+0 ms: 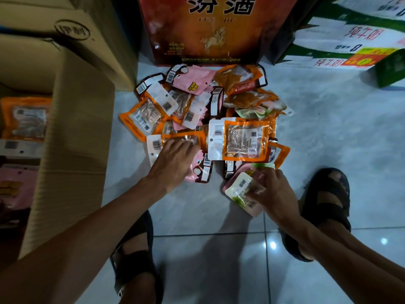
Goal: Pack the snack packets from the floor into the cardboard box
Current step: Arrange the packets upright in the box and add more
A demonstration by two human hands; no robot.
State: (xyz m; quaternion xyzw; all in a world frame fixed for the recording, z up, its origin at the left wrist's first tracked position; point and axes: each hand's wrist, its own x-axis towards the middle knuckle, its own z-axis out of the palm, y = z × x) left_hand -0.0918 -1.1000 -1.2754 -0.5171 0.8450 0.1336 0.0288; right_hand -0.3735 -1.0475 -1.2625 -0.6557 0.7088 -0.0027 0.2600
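The pile of snack packets (197, 102) lies on the floor (328, 132), just ahead of both hands. The cardboard box (76, 139) stands open to the person's left, nearer the left hand (173, 161). That hand rests on an orange packet (186, 137) lying crosswise, its fingers fairly straight. The right hand (274, 189) has its fingers curled round a green-and-white packet (241, 187) at the pile's near edge.

Dim overall, warm-tinted and slightly soft; 2 small bright glare spots on the glossy floor tiles (328, 132) at lower right; broad soft shadows at bottom centre; murky inside the cardboard box (76, 150) at left; wide-angle bending and darkening toward the edges.
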